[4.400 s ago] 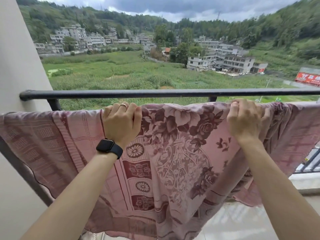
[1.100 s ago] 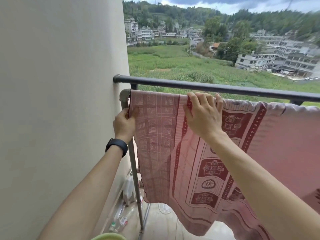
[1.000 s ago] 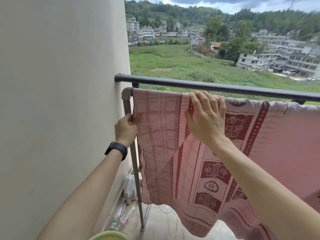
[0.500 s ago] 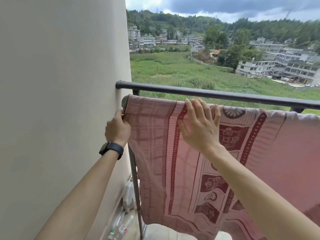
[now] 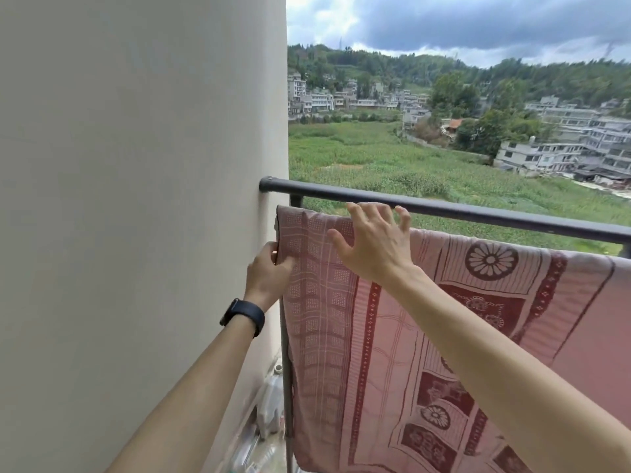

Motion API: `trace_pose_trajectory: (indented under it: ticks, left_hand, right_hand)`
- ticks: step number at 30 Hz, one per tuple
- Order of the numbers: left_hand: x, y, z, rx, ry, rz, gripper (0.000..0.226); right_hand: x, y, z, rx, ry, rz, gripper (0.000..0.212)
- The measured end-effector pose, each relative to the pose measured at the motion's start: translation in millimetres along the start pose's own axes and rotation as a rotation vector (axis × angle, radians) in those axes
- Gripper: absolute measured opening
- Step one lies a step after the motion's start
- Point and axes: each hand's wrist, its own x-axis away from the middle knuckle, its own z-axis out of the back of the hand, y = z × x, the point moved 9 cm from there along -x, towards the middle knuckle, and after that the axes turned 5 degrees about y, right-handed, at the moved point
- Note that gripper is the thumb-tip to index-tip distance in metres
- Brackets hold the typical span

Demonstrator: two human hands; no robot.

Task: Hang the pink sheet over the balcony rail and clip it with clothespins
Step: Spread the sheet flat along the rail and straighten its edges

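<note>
Single view, head-worn, wide-angle. Aimed forward and slightly down, past both forearms, which are seen entering from lower edge. Balcony rail [image 5: 478, 213] and pink sheet [image 5: 392, 353] framed near, centre to right. Left hand [image 5: 268, 271] and right hand [image 5: 372, 247] caught mid-frame. Left half filled by wall [image 5: 136, 199], viewed close at grazing angle. Field [image 5: 375, 158], buildings [image 5: 563, 155] and sky [image 5: 444, 22] taken in far beyond rail.

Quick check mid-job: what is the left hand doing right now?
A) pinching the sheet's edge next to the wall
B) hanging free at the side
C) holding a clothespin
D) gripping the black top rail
A: the left hand pinches the pink sheet at its left edge, right beside the wall and below the black rail.
</note>
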Motion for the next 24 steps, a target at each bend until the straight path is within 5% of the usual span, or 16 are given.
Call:
trace_pose_trajectory:
  ticks: [5,12,17,24]
  left_hand:
    - [20,-7,-35,0.213,-0.117,0.080,0.025]
    - [16,-26,-84,0.472,-0.323,0.310,0.058]
    - [28,-50,-93,0.292,-0.318,0.343,0.054]
    - [23,-59,-96,0.352,-0.314,0.289,0.009]
  right_hand:
    - [-24,-48,-18,-0.112,-0.083,0.074,0.054]
    - [-38,-38,-8,-0.294,0.039,0.048,0.025]
    - [-39,-28,-5,-0.392,0.052,0.087,0.023]
    - [-32,-15,-2,-0.310,0.121,0.101,0.023]
